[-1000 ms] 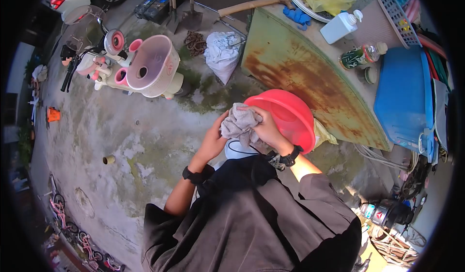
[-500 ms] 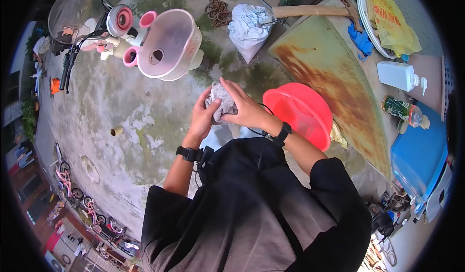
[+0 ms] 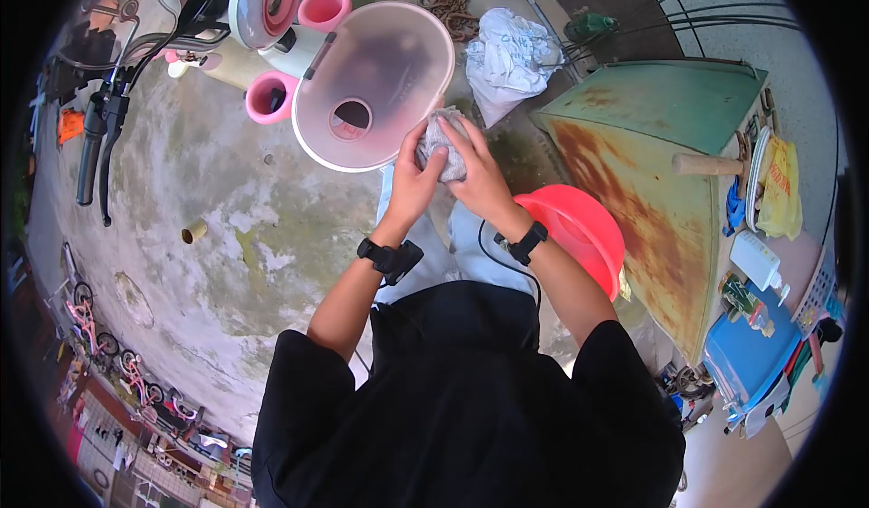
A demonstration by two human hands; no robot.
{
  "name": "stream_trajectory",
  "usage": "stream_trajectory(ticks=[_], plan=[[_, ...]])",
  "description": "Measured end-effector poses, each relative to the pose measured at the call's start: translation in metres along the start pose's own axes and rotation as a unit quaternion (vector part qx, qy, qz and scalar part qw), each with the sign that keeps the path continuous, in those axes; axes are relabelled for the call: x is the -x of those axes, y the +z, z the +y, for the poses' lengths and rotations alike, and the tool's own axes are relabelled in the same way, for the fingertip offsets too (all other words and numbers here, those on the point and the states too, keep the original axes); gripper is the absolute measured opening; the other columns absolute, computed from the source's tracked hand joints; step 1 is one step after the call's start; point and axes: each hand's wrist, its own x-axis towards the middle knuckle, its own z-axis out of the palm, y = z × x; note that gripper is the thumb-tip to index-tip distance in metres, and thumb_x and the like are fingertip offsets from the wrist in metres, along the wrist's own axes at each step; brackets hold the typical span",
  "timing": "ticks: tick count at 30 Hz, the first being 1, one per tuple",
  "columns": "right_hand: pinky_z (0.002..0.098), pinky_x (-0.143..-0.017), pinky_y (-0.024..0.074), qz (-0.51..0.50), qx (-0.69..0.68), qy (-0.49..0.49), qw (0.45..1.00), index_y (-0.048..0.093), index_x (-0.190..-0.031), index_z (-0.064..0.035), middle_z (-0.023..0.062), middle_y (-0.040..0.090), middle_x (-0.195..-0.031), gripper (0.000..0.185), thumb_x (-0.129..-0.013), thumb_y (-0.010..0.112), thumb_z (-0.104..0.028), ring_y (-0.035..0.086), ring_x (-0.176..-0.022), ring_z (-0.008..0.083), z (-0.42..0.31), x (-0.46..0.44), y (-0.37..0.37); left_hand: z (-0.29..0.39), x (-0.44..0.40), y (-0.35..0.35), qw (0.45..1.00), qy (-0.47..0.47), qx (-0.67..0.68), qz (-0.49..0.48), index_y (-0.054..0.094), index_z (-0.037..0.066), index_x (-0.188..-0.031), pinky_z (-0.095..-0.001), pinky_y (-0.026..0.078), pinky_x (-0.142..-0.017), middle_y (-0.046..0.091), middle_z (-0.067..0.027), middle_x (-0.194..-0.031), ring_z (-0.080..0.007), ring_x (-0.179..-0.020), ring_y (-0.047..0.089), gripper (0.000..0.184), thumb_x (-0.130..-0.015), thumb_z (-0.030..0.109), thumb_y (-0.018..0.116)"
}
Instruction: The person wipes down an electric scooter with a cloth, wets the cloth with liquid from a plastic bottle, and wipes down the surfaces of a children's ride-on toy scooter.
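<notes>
A crumpled grey cloth [image 3: 444, 147] is pressed between my two hands in front of my body. My left hand [image 3: 415, 175] grips it from the left, thumb lying across the front. From the other side my right hand [image 3: 480, 177] wraps its fingers over the cloth. Both hands are right beside the near rim of a whitish-pink plastic basket [image 3: 389, 64] with a round hole in it, mounted on the front of a bike. Whether the fingers touch that rim I cannot tell. A red plastic basin [image 3: 579, 232] lies to the right of my right forearm.
Handlebars [image 3: 104, 137] and a pink-rimmed round lamp [image 3: 272, 1] adjoin the basket. A white sack [image 3: 511, 60] and a rusty chain [image 3: 448, 8] lie beyond. At right a rusty green cabinet [image 3: 634, 209] stands near a white pump bottle [image 3: 759, 259] and a blue bin [image 3: 747, 345].
The basket and lamp now appear closer and larger as my view has shifted toward the bike. My hands, still around the cloth, have come up to the basket's near rim.
</notes>
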Motion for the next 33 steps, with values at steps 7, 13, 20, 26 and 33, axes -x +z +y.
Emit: stream_trajectory(ticks=[7,13,20,26,33], plan=[[0.0468,-0.105,0.0469,-0.004,0.031,-0.045,0.999,0.049,-0.148,-0.0228,0.0156,0.037,-0.154,0.086,-0.071,0.07,0.008,0.044,-0.134,0.0429,0.021,-0.088,0.086,-0.001,-0.052,-0.082,0.962,0.1,-0.249,0.048,0.037,-0.004,-0.148,-0.0398,0.039,-0.111,0.043,-0.0219,-0.148,-0.0324,-0.139,0.042,0.061,-0.093,0.005,0.062],[0.0504,-0.114,0.0368,-0.048,0.082,-0.053,0.994,0.05,-0.147,-0.0228,0.0141,0.039,-0.152,0.077,-0.075,0.07,-0.002,0.042,-0.133,0.0439,0.033,-0.133,0.13,-0.011,-0.072,-0.106,0.935,0.062,-0.335,0.102,0.03,0.0,-0.154,-0.044,0.033,-0.116,0.031,-0.0243,-0.156,-0.0392,-0.144,0.034,0.061,-0.098,0.007,0.052],[0.0513,-0.118,0.032,-0.091,0.041,-0.068,0.993,0.05,-0.146,-0.0136,0.015,0.039,-0.154,0.072,-0.077,0.065,-0.004,0.037,-0.139,0.0438,0.061,-0.186,0.107,-0.008,-0.127,-0.091,0.922,0.082,-0.364,0.103,0.034,-0.001,-0.153,-0.0448,0.038,-0.112,0.038,-0.0273,-0.151,-0.0435,-0.137,0.042,0.059,-0.097,0.008,0.051],[0.0505,-0.116,0.0326,0.022,0.067,-0.001,0.998,0.047,-0.148,-0.0085,0.0187,0.038,-0.154,0.068,-0.082,0.061,-0.004,0.037,-0.139,0.0452,0.108,-0.202,0.061,-0.003,-0.204,-0.029,0.941,0.081,-0.329,0.02,0.041,-0.003,-0.148,-0.0455,0.04,-0.11,0.041,-0.029,-0.148,-0.0463,-0.133,0.046,0.057,-0.093,0.006,0.056],[0.0562,-0.117,0.0287,0.045,0.081,0.074,0.993,0.046,-0.146,-0.0029,0.0191,0.036,-0.155,0.061,-0.088,0.06,-0.008,0.032,-0.141,0.049,0.1,-0.157,0.067,-0.019,-0.169,-0.022,0.916,0.08,-0.394,-0.017,0.046,-0.005,-0.144,-0.0459,0.04,-0.111,0.041,-0.0287,-0.15,-0.0457,-0.136,0.044,0.051,-0.094,0.002,0.052]])
